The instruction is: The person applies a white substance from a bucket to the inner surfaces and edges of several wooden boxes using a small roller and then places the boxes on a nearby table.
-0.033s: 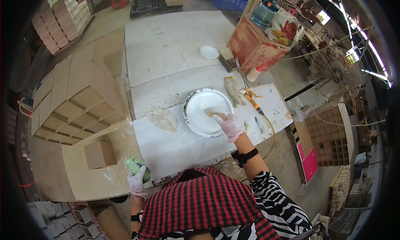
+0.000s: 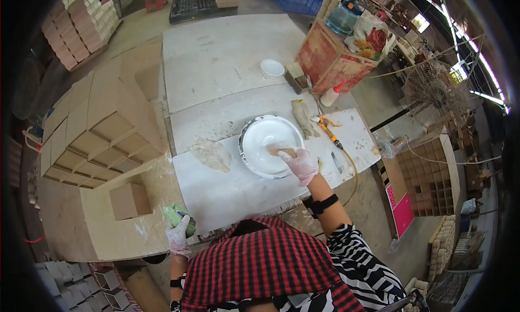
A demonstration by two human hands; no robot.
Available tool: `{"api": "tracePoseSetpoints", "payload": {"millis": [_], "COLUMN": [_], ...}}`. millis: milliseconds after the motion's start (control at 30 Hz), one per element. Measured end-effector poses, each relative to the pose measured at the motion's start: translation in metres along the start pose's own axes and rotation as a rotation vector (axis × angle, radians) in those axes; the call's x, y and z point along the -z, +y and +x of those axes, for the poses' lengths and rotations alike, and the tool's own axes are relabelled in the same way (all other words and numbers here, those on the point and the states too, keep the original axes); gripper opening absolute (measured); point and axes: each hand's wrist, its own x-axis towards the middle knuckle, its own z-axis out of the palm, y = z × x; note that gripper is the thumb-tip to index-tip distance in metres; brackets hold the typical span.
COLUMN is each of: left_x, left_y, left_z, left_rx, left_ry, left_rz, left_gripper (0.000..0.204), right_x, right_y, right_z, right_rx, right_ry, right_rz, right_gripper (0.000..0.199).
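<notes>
My right hand, in a thin pale glove, is closed round a flat tan brush-like tool whose tip dips into white liquid. The liquid fills a round white tub with a smeared rim, standing on the white-covered table. Down at the table's near left edge, my left hand, gloved as well, grips a crumpled green cloth. A single tan cardboard box rests just beyond that hand. Left of the tub lies a crumpled beige cloth.
Stacked open cardboard boxes occupy the table's left side. Right of the tub are a stained glove, an orange air gun with a hose, and a red-capped bottle. A white bowl sits farther back; a fan stands right.
My right hand has shifted slightly right and nearer with the tan tool. The swirl in the white liquid looks different. My left hand stays in place.
</notes>
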Motion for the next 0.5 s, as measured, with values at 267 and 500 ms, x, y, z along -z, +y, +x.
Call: {"api": "tracePoseSetpoints", "payload": {"millis": [267, 500], "left_x": [0.002, -0.013], "left_y": [-0.004, 0.016], "left_z": [0.003, -0.008], "left_rx": [0.046, 0.015], "left_ry": [0.006, -0.016], "left_rz": [0.005, -0.013], "left_gripper": [0.026, 0.026], "right_x": [0.006, 0.009], "right_y": [-0.009, 0.009], "right_z": [-0.002, 0.003], "right_rx": [-0.018, -0.158], "right_ry": [-0.008, 0.044], "right_rz": [0.026, -0.012], "right_gripper": [0.033, 0.032]}}
